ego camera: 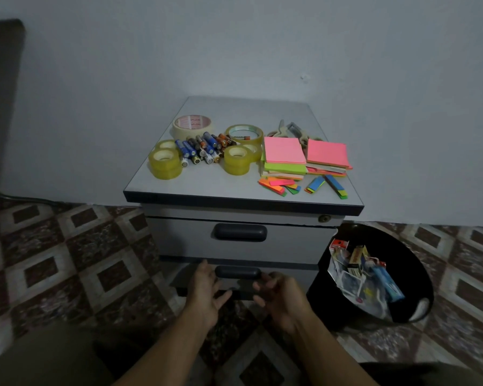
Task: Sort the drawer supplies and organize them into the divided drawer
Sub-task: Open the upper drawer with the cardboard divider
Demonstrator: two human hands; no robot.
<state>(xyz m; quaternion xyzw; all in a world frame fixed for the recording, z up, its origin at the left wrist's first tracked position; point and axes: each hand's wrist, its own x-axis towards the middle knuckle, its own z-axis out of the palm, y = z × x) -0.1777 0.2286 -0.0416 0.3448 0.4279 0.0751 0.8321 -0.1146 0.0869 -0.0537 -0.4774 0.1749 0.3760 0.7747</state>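
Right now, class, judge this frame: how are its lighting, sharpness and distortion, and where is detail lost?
Head view: dim, flat light, no glare, yet the sticky notes and tape rolls read clearly. Head view: the left hand and right hand look blurred, and so does what lies in the bin. Head view: the wide lens bows the floor tiles near the edges.

Grey cabinet top (243, 107), dark-edged.
- 11 o'clock: masking tape roll (192, 126).
- 9 o'clock and centre: yellowish clear tape rolls (165, 161), with batteries (204, 149) heaped between them.
- 3 o'clock: pink and green sticky-note pads (284, 150).
- 5 o'clock: coloured page flags (279, 185).
- 1 o'clock: probably scissors (293, 130), partly hidden behind the pads.
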